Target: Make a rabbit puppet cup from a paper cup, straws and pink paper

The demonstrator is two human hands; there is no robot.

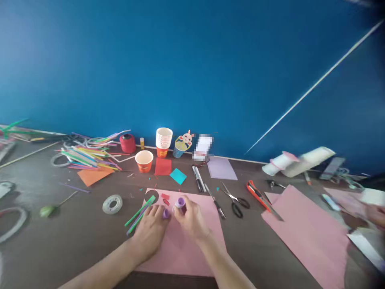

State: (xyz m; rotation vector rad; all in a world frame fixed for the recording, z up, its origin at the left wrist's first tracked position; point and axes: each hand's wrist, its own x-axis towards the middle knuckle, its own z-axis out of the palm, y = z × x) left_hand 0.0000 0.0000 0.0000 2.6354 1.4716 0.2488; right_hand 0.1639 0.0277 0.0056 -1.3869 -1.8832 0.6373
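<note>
A pink sheet of paper (192, 257) lies flat on the dark table under both hands. My right hand (192, 218) is closed around a glue stick (180, 202) with a purple end that faces up. Just left of it, my left hand (152, 228) rests low over the sheet, its curled fingers on a small purple cap (166, 214). Green and purple pipe cleaners (140, 216) stick out beside the left hand. A dark paper disc (151, 196) and small red paper pieces (165, 197) lie near the sheet's far edge.
Scissors (236, 200), a pen-like knife (215, 200) and an orange cutter (258, 194) lie to the right. Clear tape (112, 204) is at left. Paper cups (164, 138) stand by the blue wall. Another person's hand (375, 214) shows at far right.
</note>
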